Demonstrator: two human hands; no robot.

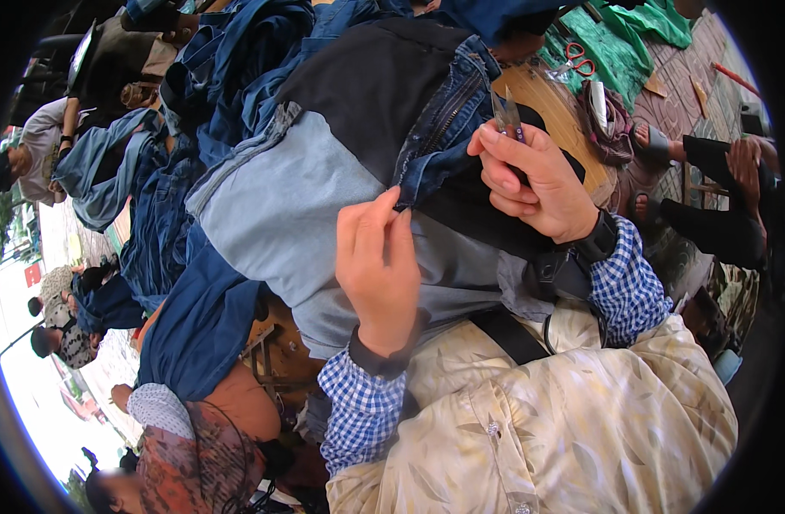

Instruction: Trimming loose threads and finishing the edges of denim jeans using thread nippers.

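A pair of jeans [281, 188], turned inside out, spreads over my lap and the table in front of me. Its light blue backing and black lining show, along with a dark fly strip with a zipper [448, 116]. My left hand [377, 274] pinches the lower end of that strip between thumb and fingertips. Just to its right, my right hand [542, 180] is closed around a pair of thread snips [510, 120], whose pointed blades stick up and away from me. A gap separates the blades from the pinched spot.
Red-handled scissors [578, 60] lie by green cloth [641, 43] at the far right. Part of the wooden table [564, 98] shows beside the jeans. More denim [238, 68] is heaped at the far left. Several people sit along the left, and another person's legs [709, 214] are at the right.
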